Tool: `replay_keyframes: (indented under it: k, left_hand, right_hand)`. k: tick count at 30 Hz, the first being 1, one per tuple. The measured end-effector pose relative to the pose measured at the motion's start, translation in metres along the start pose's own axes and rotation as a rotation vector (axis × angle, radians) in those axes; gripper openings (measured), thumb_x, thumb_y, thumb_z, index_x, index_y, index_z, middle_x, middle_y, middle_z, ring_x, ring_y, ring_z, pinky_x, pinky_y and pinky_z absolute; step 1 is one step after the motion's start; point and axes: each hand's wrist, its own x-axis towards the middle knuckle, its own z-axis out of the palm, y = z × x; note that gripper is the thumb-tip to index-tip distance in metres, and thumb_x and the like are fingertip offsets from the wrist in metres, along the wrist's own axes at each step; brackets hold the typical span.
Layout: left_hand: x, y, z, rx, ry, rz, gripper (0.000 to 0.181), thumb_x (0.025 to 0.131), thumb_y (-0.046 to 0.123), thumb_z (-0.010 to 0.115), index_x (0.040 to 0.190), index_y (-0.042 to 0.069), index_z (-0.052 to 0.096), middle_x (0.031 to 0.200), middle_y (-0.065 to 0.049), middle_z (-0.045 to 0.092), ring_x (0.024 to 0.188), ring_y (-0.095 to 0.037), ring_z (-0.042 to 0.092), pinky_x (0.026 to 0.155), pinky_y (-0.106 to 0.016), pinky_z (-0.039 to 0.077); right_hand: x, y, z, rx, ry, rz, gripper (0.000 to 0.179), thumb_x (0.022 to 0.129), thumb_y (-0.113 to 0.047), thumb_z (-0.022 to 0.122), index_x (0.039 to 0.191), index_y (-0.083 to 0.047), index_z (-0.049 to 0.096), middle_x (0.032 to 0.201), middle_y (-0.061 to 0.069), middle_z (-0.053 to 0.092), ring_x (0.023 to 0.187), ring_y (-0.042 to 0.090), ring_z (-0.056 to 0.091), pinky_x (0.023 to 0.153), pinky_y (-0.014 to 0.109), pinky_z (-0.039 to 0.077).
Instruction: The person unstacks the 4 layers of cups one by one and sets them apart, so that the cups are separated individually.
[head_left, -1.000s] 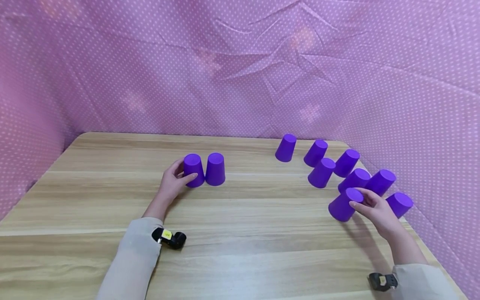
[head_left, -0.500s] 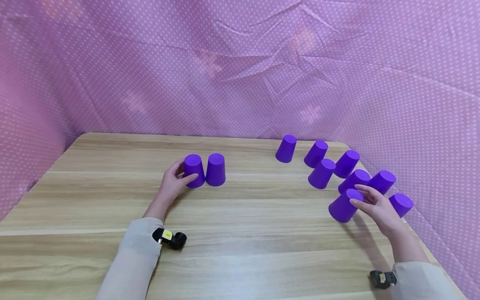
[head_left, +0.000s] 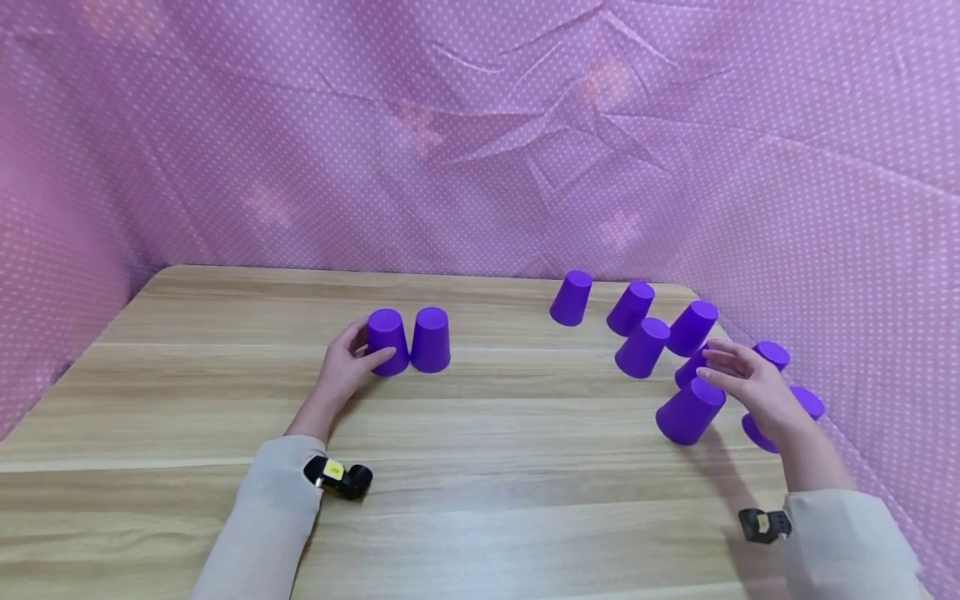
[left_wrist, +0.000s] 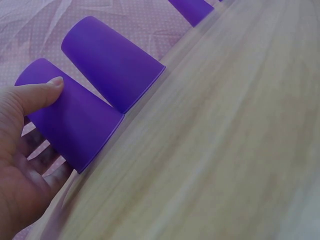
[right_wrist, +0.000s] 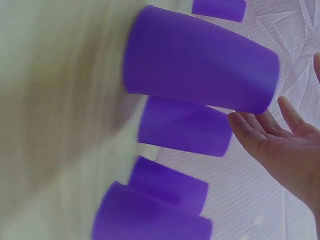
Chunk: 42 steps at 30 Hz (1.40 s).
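Note:
Upside-down purple cups stand on the wooden table. My left hand [head_left: 347, 365] grips one cup [head_left: 387, 343], thumb on its near side and fingers behind. Its base edge meets that of a neighbouring cup [head_left: 431, 342]; in the left wrist view, the held cup [left_wrist: 75, 117] and this neighbour [left_wrist: 112, 65] touch at the rims. At the right, my right hand [head_left: 753, 392] hovers around the top of the nearest cup [head_left: 686, 414], holding nothing. From the right wrist, its fingers look spread beside the narrow end of a cup [right_wrist: 200, 60]. That hand partly hides several cups.
Several more cups stand loosely grouped at the table's right, including one at the back [head_left: 572, 298] and one in the middle [head_left: 642, 348]. Pink dotted cloth [head_left: 480, 142] hangs around the wooden tabletop [head_left: 480, 475].
My right hand has let go of the nearest cup and risen slightly away, its fingers loosening. That cup has stayed in place. The left hand keeps its hold without visible movement.

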Motion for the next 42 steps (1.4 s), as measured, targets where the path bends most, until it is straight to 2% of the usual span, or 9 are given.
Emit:
replay_keyframes:
  k: [3,9,12,16,19,23,26,31,42]
  left_hand:
    - [0.0,-0.001,0.0,-0.005,0.003,0.005,0.06,0.076,0.008,0.065,0.128,-0.001,0.036,0.121,-0.023,0.043,0.112,-0.03,0.039,0.096,-0.038,0.031]
    - [-0.001,0.0,0.001,-0.009,0.002,-0.002,0.061,0.076,0.008,0.065,0.129,0.0,0.035,0.121,-0.023,0.042,0.112,-0.03,0.038,0.096,-0.038,0.03]
    - [-0.005,0.011,0.002,-0.017,-0.001,-0.012,0.06,0.077,0.004,0.064,0.129,-0.003,0.034,0.122,-0.025,0.041,0.113,-0.033,0.037,0.097,-0.04,0.029]
    - [-0.006,0.008,0.003,-0.008,0.002,-0.005,0.06,0.077,0.004,0.064,0.128,-0.003,0.034,0.121,-0.025,0.041,0.112,-0.033,0.037,0.097,-0.041,0.029]
    - [-0.001,-0.005,0.002,-0.001,0.009,0.009,0.061,0.076,0.008,0.066,0.128,-0.001,0.036,0.121,-0.023,0.043,0.111,-0.03,0.039,0.096,-0.038,0.031]
    - [-0.002,-0.008,0.002,-0.003,0.013,0.014,0.061,0.076,0.007,0.066,0.128,-0.001,0.036,0.121,-0.022,0.043,0.111,-0.03,0.039,0.096,-0.037,0.031]
    - [-0.003,-0.008,0.003,-0.001,0.012,0.015,0.061,0.076,0.007,0.066,0.129,0.0,0.036,0.121,-0.022,0.043,0.112,-0.029,0.039,0.096,-0.037,0.031]
    - [-0.004,-0.007,0.004,0.0,0.014,0.014,0.062,0.075,0.007,0.066,0.129,0.0,0.036,0.121,-0.022,0.042,0.112,-0.029,0.039,0.096,-0.036,0.031]
    - [-0.006,-0.006,0.006,0.008,0.022,0.004,0.062,0.075,0.007,0.066,0.129,-0.001,0.036,0.122,-0.022,0.042,0.112,-0.029,0.039,0.096,-0.036,0.031]
  right_hand:
    - [0.006,-0.008,-0.001,-0.023,0.005,-0.007,0.054,0.086,-0.02,0.054,0.13,-0.001,0.03,0.109,-0.008,0.044,0.101,0.003,0.045,0.077,0.01,0.039]
    - [0.018,-0.027,0.003,-0.034,0.005,-0.004,0.057,0.086,-0.023,0.054,0.133,-0.005,0.027,0.118,0.002,0.041,0.113,0.026,0.038,0.085,0.019,0.039]
    - [0.024,-0.034,0.009,0.006,0.011,-0.017,0.056,0.085,-0.022,0.055,0.132,-0.006,0.03,0.117,0.0,0.043,0.113,0.023,0.039,0.085,0.017,0.039]
    - [0.03,-0.044,0.018,0.066,0.018,-0.048,0.053,0.084,-0.021,0.057,0.13,-0.007,0.034,0.117,-0.001,0.045,0.111,0.017,0.041,0.085,0.016,0.038]
    - [0.036,-0.052,0.025,0.094,0.017,-0.055,0.053,0.084,-0.022,0.057,0.129,-0.008,0.035,0.121,0.006,0.044,0.112,0.019,0.04,0.089,0.022,0.037]
    - [0.042,-0.063,0.035,0.127,0.003,-0.047,0.054,0.083,-0.022,0.058,0.129,-0.008,0.035,0.126,0.015,0.039,0.116,0.026,0.036,0.096,0.036,0.031]
    - [0.047,-0.07,0.043,0.143,-0.016,-0.081,0.056,0.083,-0.021,0.058,0.129,-0.004,0.033,0.128,0.019,0.036,0.117,0.03,0.034,0.097,0.041,0.028]
    - [0.057,-0.079,0.059,0.196,-0.049,-0.129,0.059,0.083,-0.016,0.058,0.13,0.003,0.029,0.127,0.023,0.036,0.117,0.032,0.033,0.098,0.04,0.027]
    - [0.076,-0.092,0.104,0.329,-0.107,-0.131,0.054,0.08,-0.009,0.06,0.127,0.002,0.034,0.126,0.021,0.038,0.115,0.032,0.035,0.097,0.038,0.028]
